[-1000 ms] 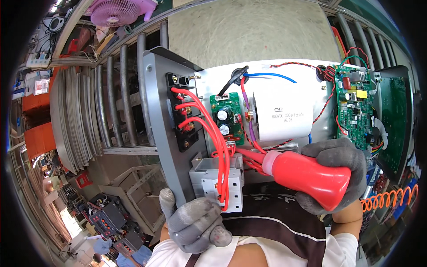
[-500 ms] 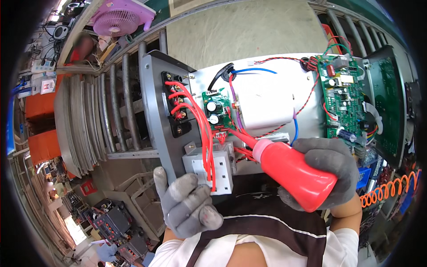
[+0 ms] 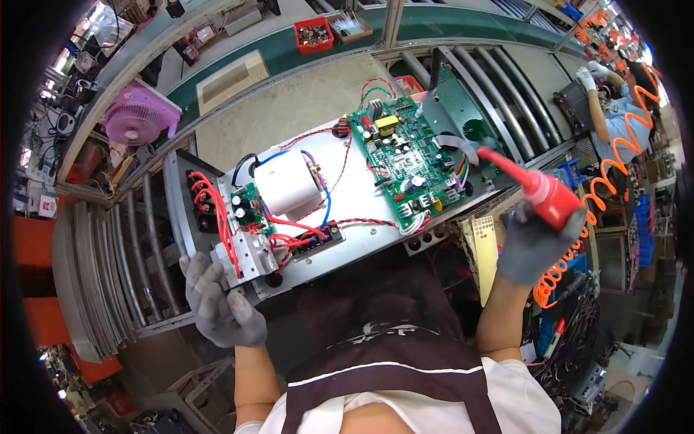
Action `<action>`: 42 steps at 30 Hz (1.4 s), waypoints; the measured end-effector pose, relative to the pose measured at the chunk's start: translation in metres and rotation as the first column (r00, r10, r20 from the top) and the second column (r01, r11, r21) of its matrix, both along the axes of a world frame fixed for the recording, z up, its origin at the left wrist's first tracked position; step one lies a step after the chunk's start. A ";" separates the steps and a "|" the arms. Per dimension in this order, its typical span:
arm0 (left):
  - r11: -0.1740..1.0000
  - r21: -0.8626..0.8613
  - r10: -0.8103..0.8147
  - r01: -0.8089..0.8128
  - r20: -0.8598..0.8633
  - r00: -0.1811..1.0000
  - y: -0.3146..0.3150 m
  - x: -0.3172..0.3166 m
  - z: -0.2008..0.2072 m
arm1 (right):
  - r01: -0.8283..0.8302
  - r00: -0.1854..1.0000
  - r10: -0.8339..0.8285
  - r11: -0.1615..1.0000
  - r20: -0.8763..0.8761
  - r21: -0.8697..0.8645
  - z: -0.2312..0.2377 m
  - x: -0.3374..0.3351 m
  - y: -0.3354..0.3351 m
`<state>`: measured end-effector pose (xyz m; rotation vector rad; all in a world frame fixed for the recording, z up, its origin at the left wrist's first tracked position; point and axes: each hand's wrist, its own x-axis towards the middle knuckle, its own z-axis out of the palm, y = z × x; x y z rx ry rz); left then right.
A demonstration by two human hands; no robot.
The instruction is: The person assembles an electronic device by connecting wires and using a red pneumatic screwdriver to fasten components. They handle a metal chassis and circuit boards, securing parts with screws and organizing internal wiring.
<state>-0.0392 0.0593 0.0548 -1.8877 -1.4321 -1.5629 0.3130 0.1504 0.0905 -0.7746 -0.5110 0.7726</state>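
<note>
An open grey metal chassis lies on the roller line. It carries a white wrapped coil, a large green circuit board, a small green board and red wires. My left hand, in a grey glove, rests with fingers spread against the chassis's near left corner, by a white terminal block. My right hand, also gloved, grips a red squeeze bottle. The bottle's long nozzle points up and left toward the right edge of the large board.
Metal rollers run to the left and behind the chassis. A pink fan stands at the far left. An orange coiled hose hangs at the right. Another person in a blue top works at the far right. Red parts bins sit behind.
My right hand has lifted the red bottle away from the wires at the chassis's left and carried it out to the right. The view pulled back; my left hand stays at the corner.
</note>
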 end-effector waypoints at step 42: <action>0.999 -0.004 -0.052 0.052 -0.009 0.999 -0.004 -0.008 -0.008 | -0.459 -0.655 0.108 0.729 0.748 -0.508 0.070 -0.160 0.093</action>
